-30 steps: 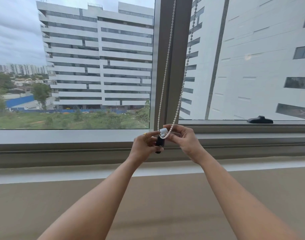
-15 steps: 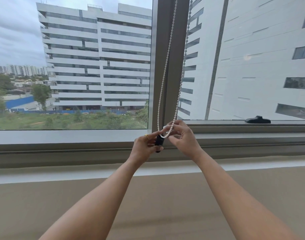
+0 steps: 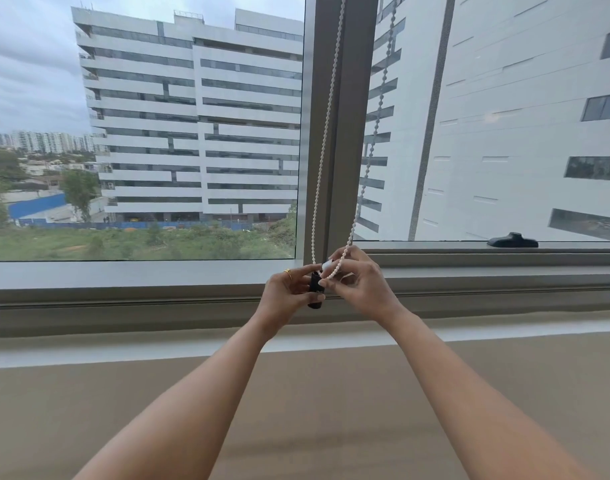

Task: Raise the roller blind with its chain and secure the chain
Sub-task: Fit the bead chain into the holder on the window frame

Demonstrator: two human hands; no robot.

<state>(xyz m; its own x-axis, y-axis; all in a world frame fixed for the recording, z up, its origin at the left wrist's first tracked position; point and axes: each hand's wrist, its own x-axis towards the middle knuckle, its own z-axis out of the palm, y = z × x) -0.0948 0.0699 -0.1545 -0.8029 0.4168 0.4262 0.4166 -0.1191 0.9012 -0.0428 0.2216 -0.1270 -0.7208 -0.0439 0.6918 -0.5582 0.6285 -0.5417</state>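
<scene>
Here, both hands meet at the foot of the window's grey upright (image 3: 345, 133). The left hand (image 3: 289, 292) pinches a small black holder (image 3: 315, 289), fingers closed on it. At its 2 o'clock, the right hand (image 3: 362, 282) grips the white bead chain (image 3: 326, 133) at the bottom of its loop, which hangs from 12 o'clock.

I saw open room below and to either side of my forearms, over the bare beige ledge (image 3: 89, 410). Ahead, the window frame (image 3: 123, 296) and the upright mullion (image 3: 352, 133) closed the way forward. The bead chain (image 3: 326, 133) hung in two strands against the mullion, crowding the gap above my left hand (image 3: 286, 294) and right hand (image 3: 364, 285). A black window handle (image 3: 512, 240) sat well off to the right.
</scene>
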